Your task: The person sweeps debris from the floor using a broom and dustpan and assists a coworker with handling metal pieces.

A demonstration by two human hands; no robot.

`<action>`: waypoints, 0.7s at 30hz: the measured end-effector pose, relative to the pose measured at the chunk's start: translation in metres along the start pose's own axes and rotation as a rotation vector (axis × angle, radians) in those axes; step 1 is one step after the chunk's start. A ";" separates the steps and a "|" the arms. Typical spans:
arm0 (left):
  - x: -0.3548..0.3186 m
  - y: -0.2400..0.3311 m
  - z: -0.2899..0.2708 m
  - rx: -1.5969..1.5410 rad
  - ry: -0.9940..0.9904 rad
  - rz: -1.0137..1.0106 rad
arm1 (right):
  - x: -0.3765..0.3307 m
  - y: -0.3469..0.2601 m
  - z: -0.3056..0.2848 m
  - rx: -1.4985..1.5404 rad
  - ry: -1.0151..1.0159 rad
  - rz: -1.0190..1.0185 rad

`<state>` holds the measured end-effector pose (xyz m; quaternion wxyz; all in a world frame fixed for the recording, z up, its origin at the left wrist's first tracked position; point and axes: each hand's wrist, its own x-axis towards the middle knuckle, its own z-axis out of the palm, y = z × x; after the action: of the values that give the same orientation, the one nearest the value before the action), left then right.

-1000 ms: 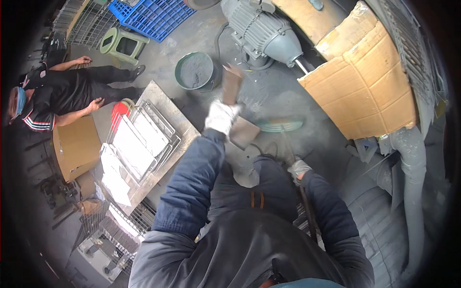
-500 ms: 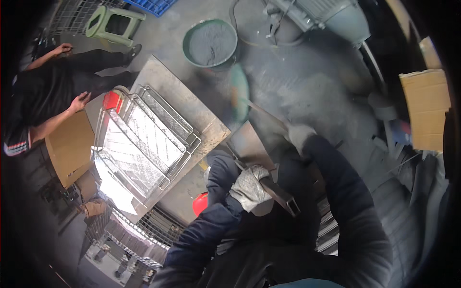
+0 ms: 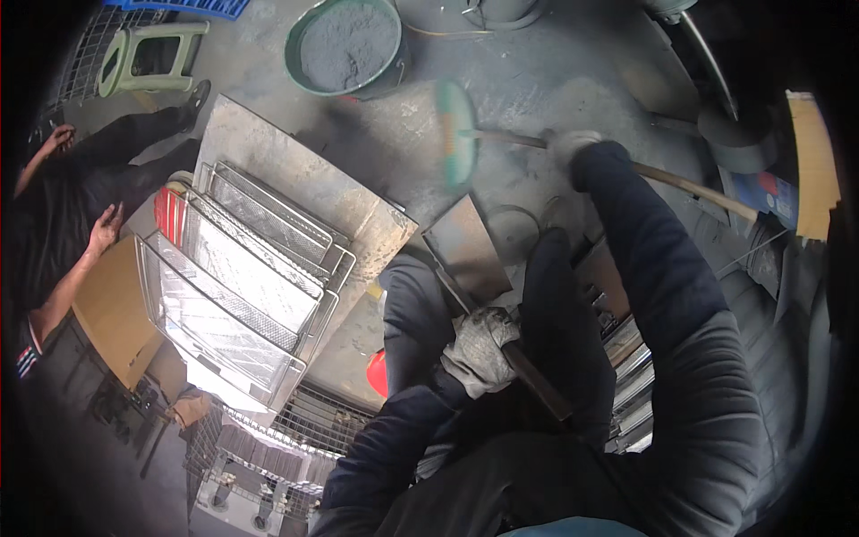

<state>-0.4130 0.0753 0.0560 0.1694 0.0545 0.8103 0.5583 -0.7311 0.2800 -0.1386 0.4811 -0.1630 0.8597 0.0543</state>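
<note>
My left hand [image 3: 481, 351], in a light grey glove, grips the dark handle of a flat metal dustpan [image 3: 465, 246] between my knees. The pan's blade lies low, past the hand. Further off to the right, my right hand [image 3: 573, 148], gloved and blurred, is wrapped round the wooden stick of a broom [image 3: 698, 186]. Its green bristle head [image 3: 457, 134] touches or hangs just above the floor, apart from the pan and smeared by motion. A green tub [image 3: 291, 54] of grey powder stands beyond the broom head.
Wire mesh baskets [image 3: 259, 242] lie on a worn board [image 3: 295, 148] at left, with another person's hand [image 3: 106, 228] beside them. A green stool [image 3: 170, 36] stands far left. A red thing [image 3: 378, 372] sits by my left knee, and cardboard [image 3: 812, 170] is at right.
My right hand has swung the broom forward and right, its stick now lying nearly level. My left hand stays on the dustpan handle. The whole view has shifted.
</note>
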 end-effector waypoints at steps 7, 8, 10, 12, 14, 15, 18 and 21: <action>0.005 0.002 -0.007 -0.061 -0.106 -0.088 | -0.073 0.045 -0.007 -0.282 -0.205 -0.095; 0.009 0.007 -0.010 -0.064 -0.119 -0.084 | -0.072 0.035 0.003 -0.251 -0.146 -0.141; 0.020 0.011 -0.007 -0.025 -0.068 -0.058 | -0.046 0.021 0.054 -0.242 -0.072 -0.159; 0.036 0.019 -0.006 0.036 -0.091 -0.030 | -0.013 0.023 0.088 -0.258 -0.068 -0.144; 0.053 0.035 -0.010 -0.370 0.071 -0.312 | -0.004 0.020 0.085 -0.068 -0.065 0.067; 0.050 0.008 -0.012 0.006 0.023 -0.092 | -0.020 0.027 0.079 0.023 -0.041 0.042; 0.064 0.004 -0.018 -0.445 -0.050 -0.555 | -0.030 0.111 0.091 0.007 -0.125 0.270; 0.092 -0.003 -0.031 -0.252 0.133 -0.322 | -0.059 0.142 0.073 0.140 -0.131 0.526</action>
<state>-0.5093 0.0727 0.0437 0.2080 -0.1342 0.7416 0.6234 -0.6909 0.4451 -0.1363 0.5151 0.1030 0.8412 0.1284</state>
